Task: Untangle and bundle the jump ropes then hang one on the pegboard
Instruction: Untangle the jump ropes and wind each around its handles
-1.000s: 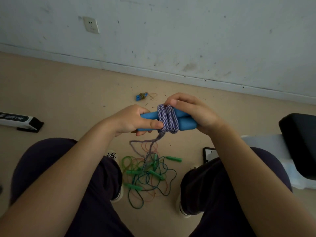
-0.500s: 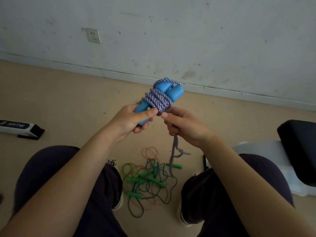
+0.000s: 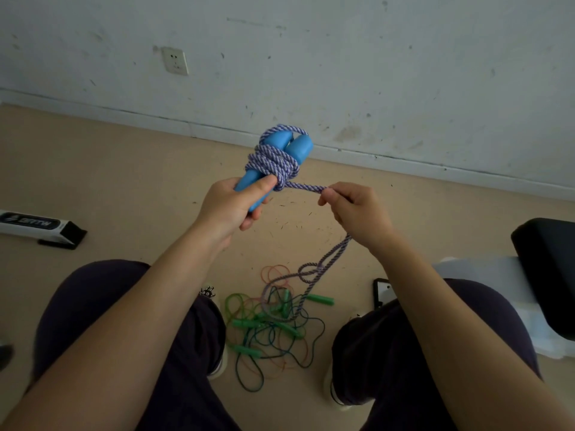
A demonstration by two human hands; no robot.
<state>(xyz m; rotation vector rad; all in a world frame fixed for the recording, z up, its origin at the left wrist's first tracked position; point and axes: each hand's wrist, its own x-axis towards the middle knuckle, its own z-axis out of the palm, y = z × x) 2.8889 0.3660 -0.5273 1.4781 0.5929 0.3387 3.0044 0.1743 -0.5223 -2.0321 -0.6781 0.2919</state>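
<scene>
My left hand [image 3: 236, 203] grips the lower ends of two blue jump-rope handles [image 3: 297, 147] held together and tilted up toward the wall. Purple-and-white braided rope [image 3: 273, 164] is wound several times around them. My right hand [image 3: 357, 209] pinches the free rope strand to the right of the handles, pulled taut. The rest of that strand [image 3: 314, 269] hangs down from my right hand and loops onto the floor. A tangle of green-handled jump ropes [image 3: 267, 325] with thin green, dark and orange cords lies on the floor between my feet.
A white and black box [image 3: 37, 227] lies on the floor at left. A black cushion [image 3: 547, 262] on a white surface sits at right, with a phone [image 3: 384, 290] near my right knee. The wall with a socket [image 3: 175, 60] is ahead. No pegboard in view.
The handles stay raised in my left hand. My right hand has moved right and pulled the rope strand out sideways, tight against the wraps.
</scene>
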